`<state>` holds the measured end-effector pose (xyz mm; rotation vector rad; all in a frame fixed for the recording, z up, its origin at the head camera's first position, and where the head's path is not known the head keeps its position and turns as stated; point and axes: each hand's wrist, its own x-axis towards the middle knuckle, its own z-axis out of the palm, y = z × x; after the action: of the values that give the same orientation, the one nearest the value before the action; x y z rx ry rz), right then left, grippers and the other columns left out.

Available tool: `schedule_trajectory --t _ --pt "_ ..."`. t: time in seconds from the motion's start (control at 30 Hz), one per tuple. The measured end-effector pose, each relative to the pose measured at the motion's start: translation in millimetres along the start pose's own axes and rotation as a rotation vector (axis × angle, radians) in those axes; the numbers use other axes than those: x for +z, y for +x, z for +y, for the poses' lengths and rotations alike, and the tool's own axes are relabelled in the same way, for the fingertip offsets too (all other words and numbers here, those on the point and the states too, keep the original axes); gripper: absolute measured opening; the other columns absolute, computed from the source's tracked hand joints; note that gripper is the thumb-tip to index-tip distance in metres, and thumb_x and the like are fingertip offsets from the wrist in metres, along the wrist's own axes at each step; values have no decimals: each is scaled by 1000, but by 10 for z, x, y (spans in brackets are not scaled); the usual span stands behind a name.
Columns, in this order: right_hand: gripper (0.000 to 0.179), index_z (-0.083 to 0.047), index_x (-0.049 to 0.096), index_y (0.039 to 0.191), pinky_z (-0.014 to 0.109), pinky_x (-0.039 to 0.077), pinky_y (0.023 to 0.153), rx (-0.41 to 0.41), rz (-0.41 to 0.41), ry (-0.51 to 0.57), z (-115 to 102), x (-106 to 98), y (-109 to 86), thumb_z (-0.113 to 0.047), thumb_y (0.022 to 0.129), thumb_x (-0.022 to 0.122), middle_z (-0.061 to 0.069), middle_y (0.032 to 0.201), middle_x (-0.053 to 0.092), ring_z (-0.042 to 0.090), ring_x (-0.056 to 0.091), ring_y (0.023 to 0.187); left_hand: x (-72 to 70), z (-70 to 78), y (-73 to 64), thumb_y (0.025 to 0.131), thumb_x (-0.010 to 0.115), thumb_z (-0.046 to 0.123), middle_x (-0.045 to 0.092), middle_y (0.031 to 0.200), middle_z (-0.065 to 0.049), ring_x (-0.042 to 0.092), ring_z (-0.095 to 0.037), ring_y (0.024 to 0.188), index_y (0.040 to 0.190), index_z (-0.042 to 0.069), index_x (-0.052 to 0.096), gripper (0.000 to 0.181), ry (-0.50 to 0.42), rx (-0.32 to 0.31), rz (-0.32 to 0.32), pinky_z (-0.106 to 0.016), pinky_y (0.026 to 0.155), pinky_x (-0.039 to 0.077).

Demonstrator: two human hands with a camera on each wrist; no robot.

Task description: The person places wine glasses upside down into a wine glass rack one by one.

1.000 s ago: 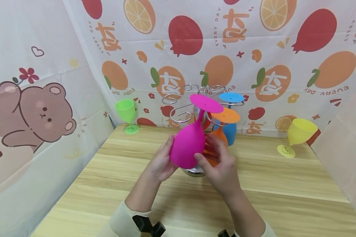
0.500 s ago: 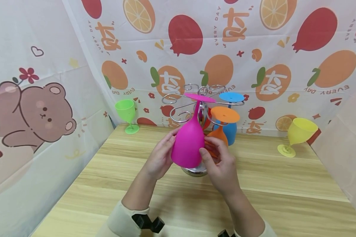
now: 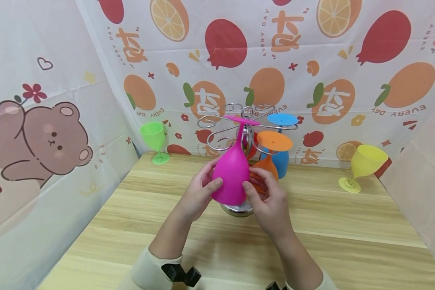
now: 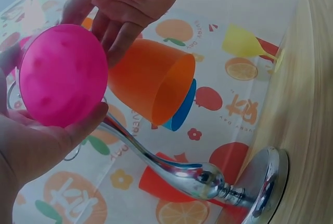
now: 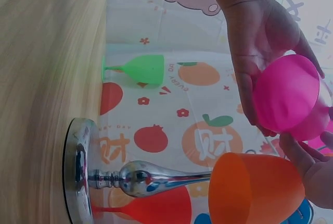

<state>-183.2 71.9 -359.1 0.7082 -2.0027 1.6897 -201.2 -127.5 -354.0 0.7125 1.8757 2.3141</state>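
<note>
Both hands hold a magenta plastic goblet (image 3: 232,177) upside down before a chrome stemware rack (image 3: 239,210). My left hand (image 3: 197,195) wraps the bowl from the left, its thumb across the front. From the right, my right hand (image 3: 272,201) pinches the bowl near its rim, thumb in front and fingers behind. The goblet's stem and foot overlap the rack's curled wire arms in the head view. An orange goblet (image 3: 274,141) hangs inverted just right of the magenta one, partly behind my right hand. Behind it hangs a blue goblet (image 3: 283,119), also inverted.
A green goblet (image 3: 154,136) stands upright at the back left of the wooden table (image 3: 130,237). At the right, a yellow goblet (image 3: 367,161) stands upright. Behind the rack is a red goblet (image 4: 161,182), mostly hidden from the head view. Fruit-printed cloth (image 3: 293,32) hangs behind.
The magenta goblet has straightened from a tilt, its foot moving left and levelling at the rack's arms. My left thumb has come onto the bowl's front. The right hand has barely shifted.
</note>
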Motion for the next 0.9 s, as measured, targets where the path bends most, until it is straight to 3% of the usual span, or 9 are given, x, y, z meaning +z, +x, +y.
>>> schedule_trajectory --t 0.2,0.37,0.47,0.6,0.73,0.9 --pt "59 -18 50 137 32 60 73 6 -30 -144 -13 13 -17 -25 85 78 2 127 61 21 67 109 47 3 7 89 68 47 47 142 -19 57 -25 123 151 13 29 80 2 -7 49 -38 95 54" --pt "70 -21 45 142 29 60 72 45 -47 -223 -29 29 -25 -33 83 80 0 129 58 18 67 105 61 -8 13 88 68 51 48 140 -18 55 -26 121 148 13 33 80 80 1 116 -37 94 55" --pt "70 -22 46 143 26 60 71 49 -42 -245 -23 38 -25 -35 83 79 0 127 58 15 67 102 57 -10 17 91 66 48 47 138 -15 53 -27 121 147 14 36 72 119 -2 144 -38 93 55" --pt "67 -22 49 142 25 59 70 23 -31 -255 -7 44 -24 -35 83 79 0 121 58 14 66 100 52 3 19 97 58 34 46 139 -15 52 -28 123 148 14 36 58 103 -28 147 -40 94 55" --pt "66 -20 52 141 24 59 69 -14 -19 -272 2 50 -24 -33 83 79 1 115 58 13 64 98 42 3 36 99 51 22 43 142 -16 51 -28 124 149 12 33 54 73 -38 131 -38 95 53" --pt "66 -15 54 140 25 59 70 -70 -5 -295 15 72 -36 -30 82 81 3 113 58 12 65 96 7 1 42 99 49 19 43 146 -15 49 -29 127 149 12 32 54 101 -27 139 -38 98 51"
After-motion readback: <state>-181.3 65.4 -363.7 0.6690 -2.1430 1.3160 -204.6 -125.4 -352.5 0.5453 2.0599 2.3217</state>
